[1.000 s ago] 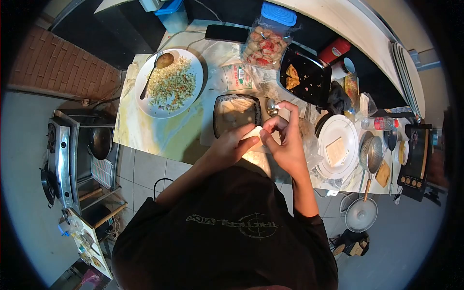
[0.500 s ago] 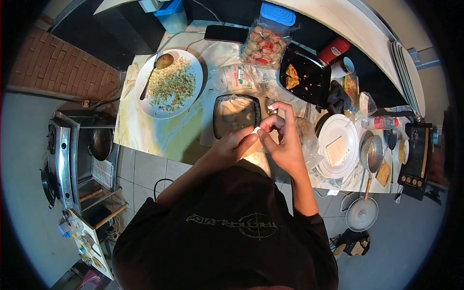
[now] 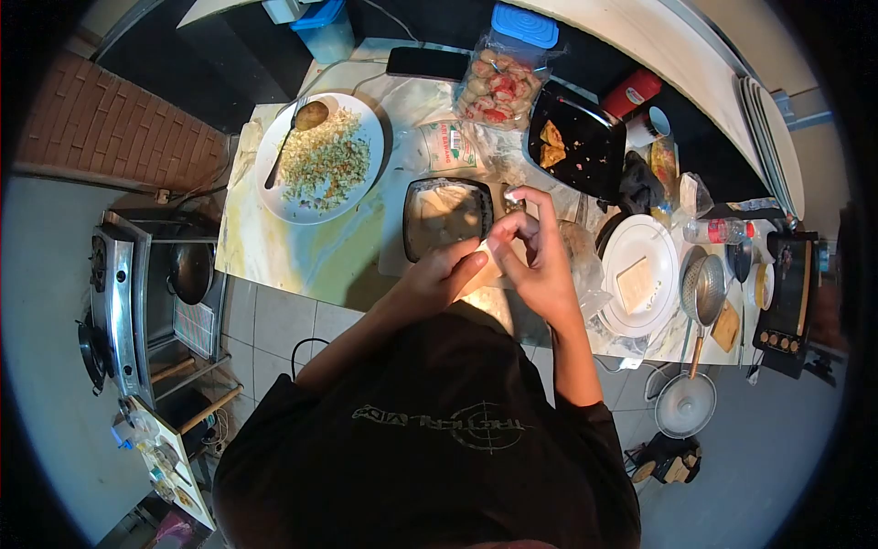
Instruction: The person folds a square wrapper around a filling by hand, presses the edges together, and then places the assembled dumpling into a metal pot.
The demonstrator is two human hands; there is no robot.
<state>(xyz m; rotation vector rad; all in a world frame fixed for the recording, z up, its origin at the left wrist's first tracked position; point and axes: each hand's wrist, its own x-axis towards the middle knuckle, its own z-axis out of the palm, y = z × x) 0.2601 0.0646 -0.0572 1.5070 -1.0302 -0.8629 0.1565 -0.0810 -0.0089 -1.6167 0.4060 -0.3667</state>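
Observation:
My left hand (image 3: 451,272) and my right hand (image 3: 538,265) are close together at the counter's front edge. A small pale, thin piece like a dough wrapper (image 3: 487,263) is between them, pinched by both hands and partly hidden by the fingers. The right index finger is raised, with a white smear on its tip. Just beyond sits a dark square tray (image 3: 409,224) with pale flat pieces in it. To the right, a white plate (image 3: 617,316) carries a stack of square pale wrappers (image 3: 634,285).
At the left is a large white plate (image 3: 265,206) of chopped vegetables with a spoon (image 3: 311,115). Behind are a bag of red-and-pale round food (image 3: 498,91) and a black tray (image 3: 585,174) with fried pieces. A strainer (image 3: 702,291) and bottle (image 3: 718,231) are on the right.
My right hand has shifted slightly, its thumb and fingers lifting a little away from the left fingertips. More of the pale piece shows between the hands. The left hand is nearly still.

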